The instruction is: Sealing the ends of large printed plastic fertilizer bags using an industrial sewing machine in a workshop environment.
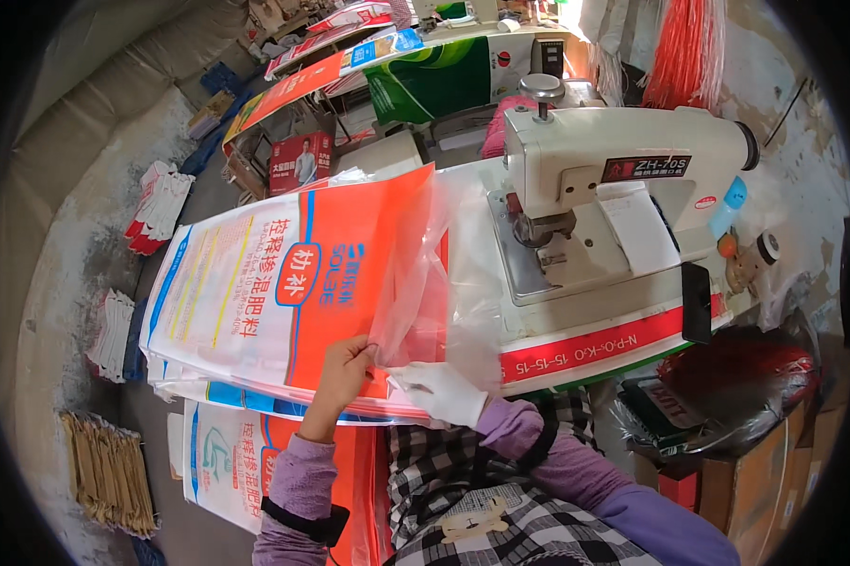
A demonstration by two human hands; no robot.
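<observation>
A stack of printed woven plastic sacks [227, 283], white and orange with blue bands, lies in front of me, left of the sewing machine. A clear plastic liner [414, 283] sticks out of the top sack's open end. My left hand [347, 370], bare, pinches the near corner of that end. My right hand [444, 392], in a white glove, is closed on the liner's edge beside it; its fingertips are partly hidden by the film. The white industrial sewing machine [623, 165] stands on the table to the right, its needle area apart from the sacks.
More sacks [222, 462] hang lower at the near left. Bundles of folded sacks [114, 472] lie by the left wall. Red strands [686, 57] hang at the back right. A black phone-like object [697, 304] sits at the table's right edge, above a plastic-wrapped bundle [736, 377].
</observation>
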